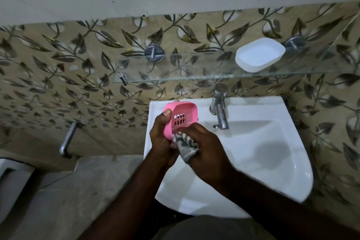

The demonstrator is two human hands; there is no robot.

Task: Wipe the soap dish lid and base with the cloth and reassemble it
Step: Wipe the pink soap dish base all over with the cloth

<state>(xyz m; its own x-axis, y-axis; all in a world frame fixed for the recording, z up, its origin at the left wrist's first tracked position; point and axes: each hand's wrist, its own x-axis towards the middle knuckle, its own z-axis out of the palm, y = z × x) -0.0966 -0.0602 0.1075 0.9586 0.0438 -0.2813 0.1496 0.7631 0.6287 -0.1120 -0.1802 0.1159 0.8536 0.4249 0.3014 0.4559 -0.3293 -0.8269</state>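
Centre frame, over sink (272, 161): left hand (161, 140) grips pink base (181, 117); right hand (204, 154), closed on cloth (186, 144), wipes it. Next, I judge: fetch white lid (260, 54), upper right.

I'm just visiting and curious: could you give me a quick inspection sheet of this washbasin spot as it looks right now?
Surface: white sink, basin bare.
Job's things: pink slotted soap dish part held above the sink; white soap dish part apart on the glass shelf; striped cloth against the pink part.
Clutter: nothing seen.
Hands: left hand grips the pink part; right hand bunches the cloth.
Cables: nothing seen.
Surroundings: tap, leaf-patterned tiles, mirror edge above.
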